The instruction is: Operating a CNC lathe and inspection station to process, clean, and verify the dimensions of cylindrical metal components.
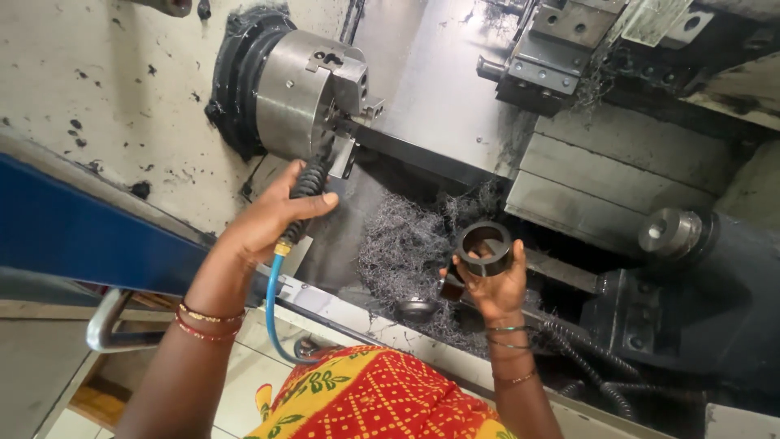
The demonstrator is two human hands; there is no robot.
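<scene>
Your right hand [497, 284] holds a dark metal ring [484, 247], fingers curled up around its lower rim and thumb against its side, so the ring's open bore faces up toward you. It sits raised above a heap of tangled metal swarf [406, 244] in the bed of the lathe. Your left hand [272, 215] is closed tight around the black ribbed grip of an air blow gun [307, 191], thumb wrapped across it. The gun's nozzle end points up at the steel three-jaw chuck [305, 89], just beneath its face. A blue air hose [275, 313] drops from the gun past your wrist. To the right of the ring stands the dark tailstock [674, 236], and the tool turret [561, 49] sits above it, well apart from both hands.
</scene>
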